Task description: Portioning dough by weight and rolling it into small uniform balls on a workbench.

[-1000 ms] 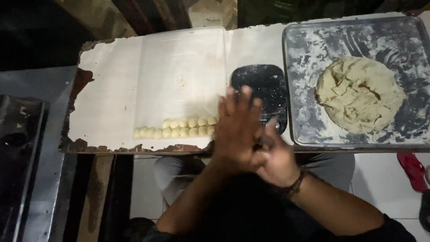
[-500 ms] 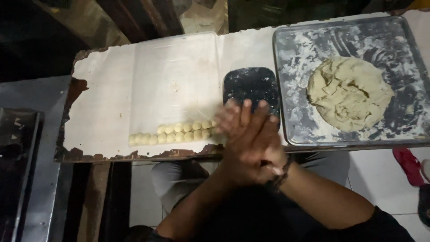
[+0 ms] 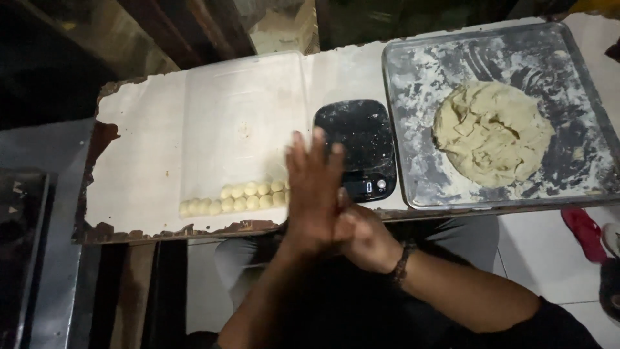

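My left hand (image 3: pixel 314 184) and my right hand (image 3: pixel 363 238) are pressed palm to palm just over the table's near edge. The left lies on top with its fingers stretched out and apart. Whatever is between the palms is hidden. A wristband (image 3: pixel 401 262) sits on my right wrist. Left of the hands, two short rows of small pale dough balls (image 3: pixel 234 198) lie on a white sheet (image 3: pixel 242 116). Beyond my fingertips sits a black kitchen scale (image 3: pixel 357 139).
A floured metal tray (image 3: pixel 420 77) at the right holds a big lump of pale dough (image 3: pixel 492 132). The white tabletop (image 3: pixel 132 168) has a chipped near edge. A dark metal surface (image 3: pixel 26 245) lies to the left, and a red sandal (image 3: pixel 584 229) on the tiled floor at right.
My left hand has slid from right of centre to the left across the right palm, fingers still pointing away. The view has shifted, so the tray and scale sit a little differently.
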